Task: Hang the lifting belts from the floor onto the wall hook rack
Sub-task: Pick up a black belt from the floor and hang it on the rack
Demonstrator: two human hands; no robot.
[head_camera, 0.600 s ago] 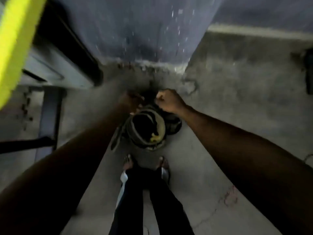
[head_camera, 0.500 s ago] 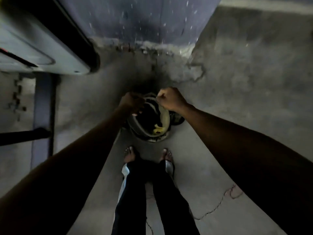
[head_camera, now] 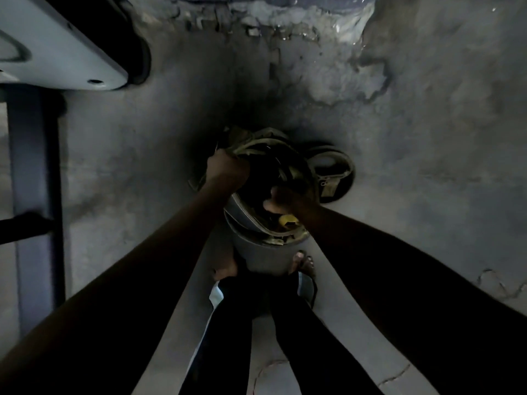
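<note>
With the left hand point(head_camera: 226, 169) clenched on the far rim of the coiled lifting belts point(head_camera: 265, 223) and the right hand's point(head_camera: 288, 199) fingers hooked inside the near rim, loose coils below the fingers could slip out onto the floor point(head_camera: 427, 195), beside another belt point(head_camera: 333, 172).

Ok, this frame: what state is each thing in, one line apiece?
Left hand: closed on the far rim of the belt bundle.
Right hand: gripping the bundle's near side.
Belt bundle: coiled, held in both hands above the feet.
Other belt: lying coiled on the floor, untouched.
</note>
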